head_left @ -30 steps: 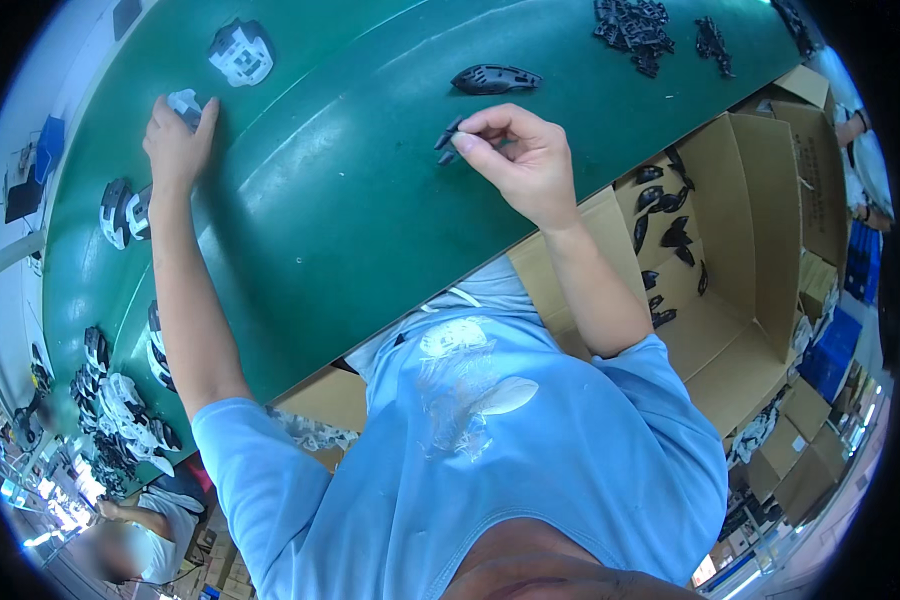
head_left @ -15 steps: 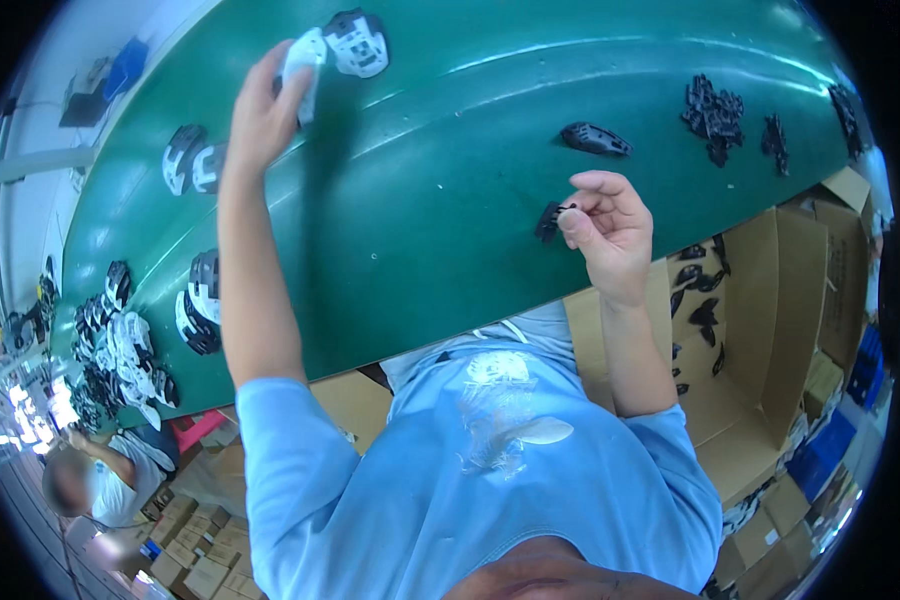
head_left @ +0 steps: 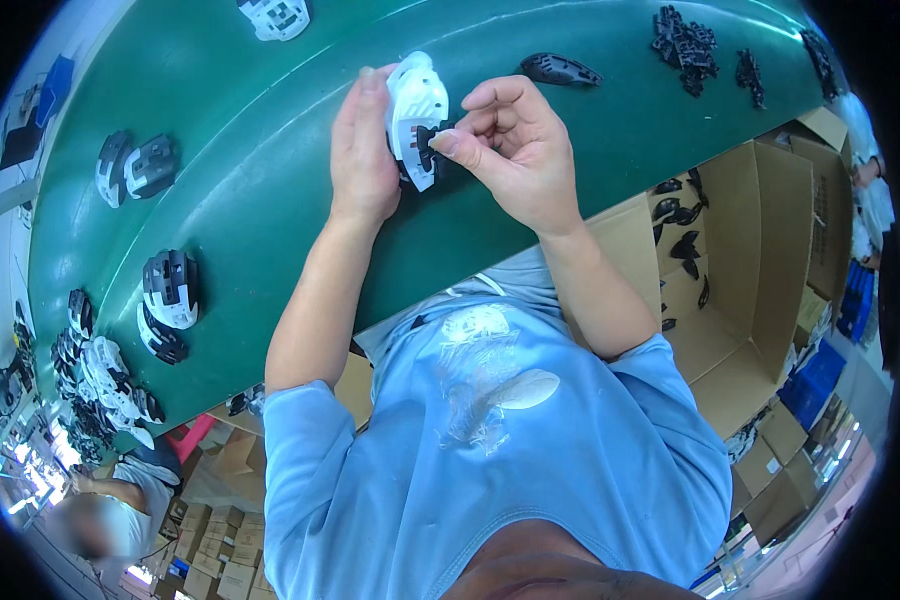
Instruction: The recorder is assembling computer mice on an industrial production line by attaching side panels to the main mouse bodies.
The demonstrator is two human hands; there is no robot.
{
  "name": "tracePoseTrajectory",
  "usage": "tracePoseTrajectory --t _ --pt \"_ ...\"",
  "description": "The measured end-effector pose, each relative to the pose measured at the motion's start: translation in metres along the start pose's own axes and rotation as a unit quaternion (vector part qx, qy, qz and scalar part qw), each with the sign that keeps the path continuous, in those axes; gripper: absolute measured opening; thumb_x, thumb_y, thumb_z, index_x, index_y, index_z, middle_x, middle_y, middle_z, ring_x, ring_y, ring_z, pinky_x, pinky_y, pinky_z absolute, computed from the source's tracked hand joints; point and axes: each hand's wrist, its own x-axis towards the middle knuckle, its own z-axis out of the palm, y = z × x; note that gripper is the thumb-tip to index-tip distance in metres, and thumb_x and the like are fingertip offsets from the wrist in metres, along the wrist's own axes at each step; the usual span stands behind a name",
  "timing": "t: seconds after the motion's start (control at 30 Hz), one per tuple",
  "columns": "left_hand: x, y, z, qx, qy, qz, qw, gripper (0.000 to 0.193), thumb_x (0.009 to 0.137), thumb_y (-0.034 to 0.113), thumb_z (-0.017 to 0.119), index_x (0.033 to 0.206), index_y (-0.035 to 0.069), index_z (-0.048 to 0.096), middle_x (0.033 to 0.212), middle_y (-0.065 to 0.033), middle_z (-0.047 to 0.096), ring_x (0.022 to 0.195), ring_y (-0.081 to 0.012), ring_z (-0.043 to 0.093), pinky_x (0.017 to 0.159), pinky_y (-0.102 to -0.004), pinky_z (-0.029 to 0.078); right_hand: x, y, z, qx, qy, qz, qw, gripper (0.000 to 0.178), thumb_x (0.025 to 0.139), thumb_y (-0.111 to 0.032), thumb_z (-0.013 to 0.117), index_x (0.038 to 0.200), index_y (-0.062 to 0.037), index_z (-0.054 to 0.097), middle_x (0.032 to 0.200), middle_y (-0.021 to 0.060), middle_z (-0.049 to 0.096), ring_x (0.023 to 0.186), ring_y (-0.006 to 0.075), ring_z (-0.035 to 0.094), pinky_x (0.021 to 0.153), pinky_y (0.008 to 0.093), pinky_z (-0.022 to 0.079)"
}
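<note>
We hold a shell (head_left: 417, 105) over the counter (head_left: 260, 230). To this shell's right lie a cover (head_left: 560, 69) and, farther right, a parts heap (head_left: 683, 50); to its left, two shell pairs (head_left: 151, 168); right and nearer us, an open carton (head_left: 735, 220).

Open cardboard box (head_left: 785, 230) beside a green table (head_left: 470, 225), blue box (head_left: 812, 385), stacked brown cartons (head_left: 210, 553), co-worker (head_left: 130, 525) in pale shirt

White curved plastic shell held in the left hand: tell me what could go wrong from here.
The small black plastic part, pinched by the right hand at its fingertips, could slip loose onto the green table.

The left hand grips the white curved plastic shell along one side, so a push might tilt it.

A dropped part might bounce into the open brown cardboard box beside the table, among dark curved pieces.
</note>
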Motion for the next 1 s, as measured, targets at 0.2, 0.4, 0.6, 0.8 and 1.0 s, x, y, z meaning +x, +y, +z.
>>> tracePoseTrajectory --t 0.2,0.4,0.6,0.8,1.0 --pt "-0.004 -0.003 0.004 -0.001 0.008 -0.013 1.0 0.068 0.11 0.056 0.041 0.139 -0.004 0.053 0.113 -0.0103 0.067 0.1 -0.0162 0.065 0.084 -0.0311 0.054 -0.003 -0.007 0.0 -0.129 0.006 -0.012 0.992 0.028 0.087 -0.005 0.084 0.104 -0.0018 0.062 0.082 0.0038 0.072 0.07 0.004 0.064 0.061 0.0203 0.05" --pt "-0.011 -0.013 -0.002 0.049 -0.057 0.066 0.995 0.053 0.112 0.043 0.047 0.139 -0.002 0.051 0.116 -0.0087 0.066 0.101 -0.0144 0.064 0.089 -0.029 0.053 -0.003 -0.01 -0.005 -0.132 -0.021 0.017 0.991 0.029 0.085 -0.011 0.086 0.1 -0.0032 0.063 0.077 0.0009 0.07 0.063 0.0016 0.056 0.056 0.0206 0.044" --pt "-0.012 -0.014 -0.002 0.074 -0.071 0.06 0.993 0.075 0.096 0.035 0.075 0.149 -0.003 0.039 0.122 -0.0107 0.062 0.109 -0.0189 0.062 0.094 -0.0331 0.052 -0.009 -0.006 -0.008 -0.155 -0.036 -0.024 0.987 0.029 0.086 -0.003 0.084 0.106 -0.003 0.063 0.078 -0.0009 0.066 0.068 0.0017 0.057 0.059 0.0186 0.045" --pt "-0.011 -0.012 -0.005 0.14 -0.134 0.09 0.977 0.08 0.09 0.032 0.081 0.15 -0.001 0.039 0.122 -0.0101 0.061 0.11 -0.0183 0.061 0.095 -0.0333 0.052 0.004 0.009 -0.024 -0.1 -0.036 0.028 0.994 0.031 0.083 -0.015 0.088 0.1 -0.0041 0.065 0.073 0.0 0.067 0.061 0.0039 0.056 0.054 0.0212 0.043" --pt "0.002 -0.016 -0.025 -0.06 -0.191 -0.027 0.979 0.08 0.092 0.039 0.074 0.15 -0.006 0.043 0.114 -0.0109 0.062 0.091 -0.0173 0.063 0.076 -0.0319 0.053 0.033 -0.014 -0.096 -0.264 -0.037 -0.065 0.962 0.024 0.093 -0.019 0.078 0.113 -0.0063 0.076 0.1 0.0057 0.076 0.084 0.0107 0.066 0.072 0.0272 0.053"
